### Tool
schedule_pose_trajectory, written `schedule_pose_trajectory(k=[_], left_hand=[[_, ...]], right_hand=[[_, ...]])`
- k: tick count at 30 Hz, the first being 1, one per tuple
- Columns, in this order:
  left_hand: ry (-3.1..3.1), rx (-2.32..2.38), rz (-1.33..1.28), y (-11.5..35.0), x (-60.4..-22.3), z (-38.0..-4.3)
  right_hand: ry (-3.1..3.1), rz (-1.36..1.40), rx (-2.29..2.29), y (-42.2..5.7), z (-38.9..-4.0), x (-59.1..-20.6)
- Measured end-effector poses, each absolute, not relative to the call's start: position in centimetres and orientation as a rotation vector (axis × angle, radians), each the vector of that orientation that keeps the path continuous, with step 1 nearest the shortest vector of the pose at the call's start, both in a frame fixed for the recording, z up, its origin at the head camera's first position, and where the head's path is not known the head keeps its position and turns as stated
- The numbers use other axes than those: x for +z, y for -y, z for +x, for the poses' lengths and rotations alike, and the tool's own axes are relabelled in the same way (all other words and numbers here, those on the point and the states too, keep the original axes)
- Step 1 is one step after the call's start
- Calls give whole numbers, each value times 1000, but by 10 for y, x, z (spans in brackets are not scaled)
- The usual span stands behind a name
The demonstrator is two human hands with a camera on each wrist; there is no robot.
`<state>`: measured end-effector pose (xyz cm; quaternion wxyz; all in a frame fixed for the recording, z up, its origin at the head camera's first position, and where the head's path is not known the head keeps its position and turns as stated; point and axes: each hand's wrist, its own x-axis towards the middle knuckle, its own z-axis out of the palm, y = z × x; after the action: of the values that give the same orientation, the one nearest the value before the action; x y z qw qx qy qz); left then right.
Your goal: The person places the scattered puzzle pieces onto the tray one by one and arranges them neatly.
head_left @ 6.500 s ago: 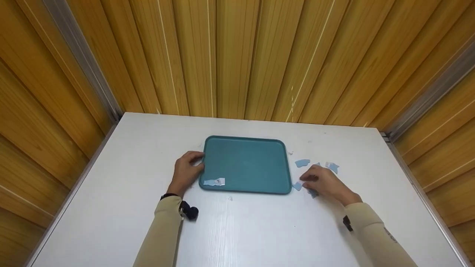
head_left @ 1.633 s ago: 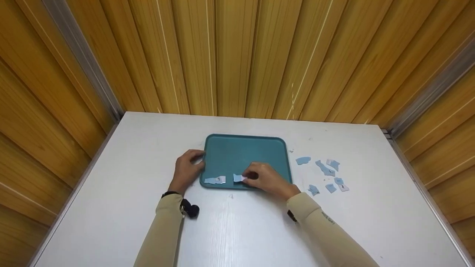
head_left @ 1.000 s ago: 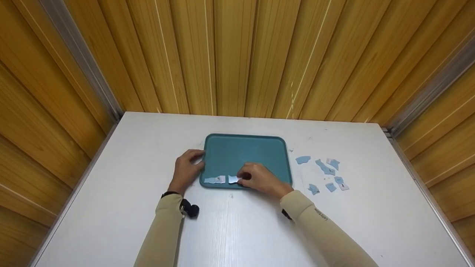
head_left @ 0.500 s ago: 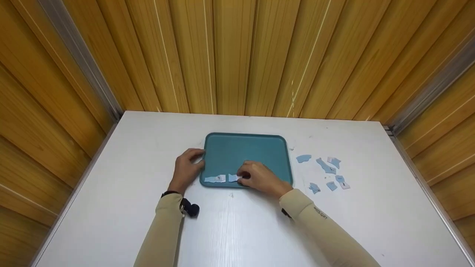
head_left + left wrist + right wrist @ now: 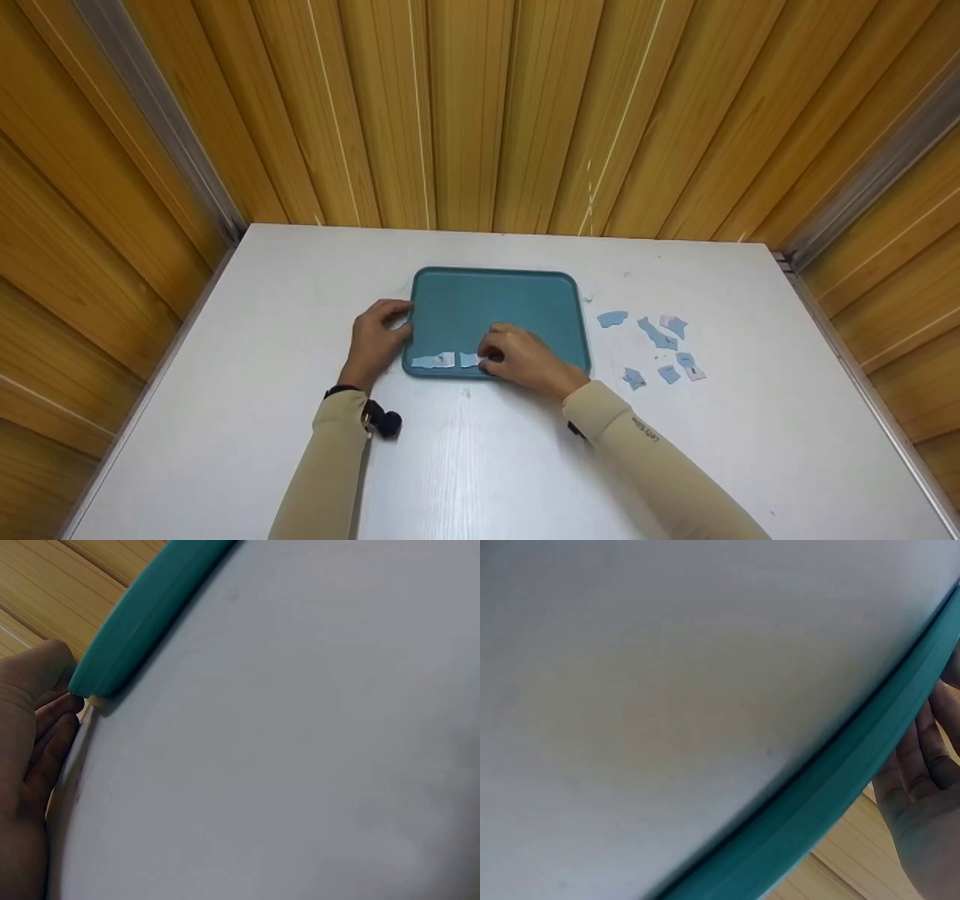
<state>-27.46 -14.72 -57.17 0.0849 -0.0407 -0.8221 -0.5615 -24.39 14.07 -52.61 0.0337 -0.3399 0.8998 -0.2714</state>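
A teal tray [image 5: 495, 311] lies on the white table. My left hand [image 5: 373, 337] rests at its left edge, thumb and fingertips touching the rim; in the left wrist view, the hand [image 5: 30, 742] is beside the tray's rim [image 5: 142, 622]. Along the tray's front edge lies a light-blue and white strip [image 5: 433, 361] of irregular paper. Just right of it, across a narrow gap, my right hand [image 5: 525, 360] pinches a light-blue paper piece [image 5: 469, 360] between thumb and forefinger. Its right part is hidden by the fingers. In the right wrist view, the tray's rim hides this piece.
Several irregular light-blue pieces lie right of the tray, among them a long one [image 5: 657, 334], a small one [image 5: 668, 374] and a curved one [image 5: 613, 319]. Wood-patterned panels [image 5: 480, 112] stand behind the table [image 5: 465, 465].
My right hand has gone from the loose pieces at the right to the tray, bringing a paper piece and sliding it left beside the strip. The left hand has stayed at the rim.
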Motion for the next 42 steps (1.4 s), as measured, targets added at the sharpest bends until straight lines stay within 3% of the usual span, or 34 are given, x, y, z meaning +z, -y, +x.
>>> schedule_pose_trajectory(k=[17,42], left_hand=[[2484,-1611,-105,148,-570,-275],[2479,-1603,-128,147,-569,-273]], right_hand=[[-2732,-1047,-906,-158,-240,-515],[-2827,-821,-1066,-242,-259,-490]])
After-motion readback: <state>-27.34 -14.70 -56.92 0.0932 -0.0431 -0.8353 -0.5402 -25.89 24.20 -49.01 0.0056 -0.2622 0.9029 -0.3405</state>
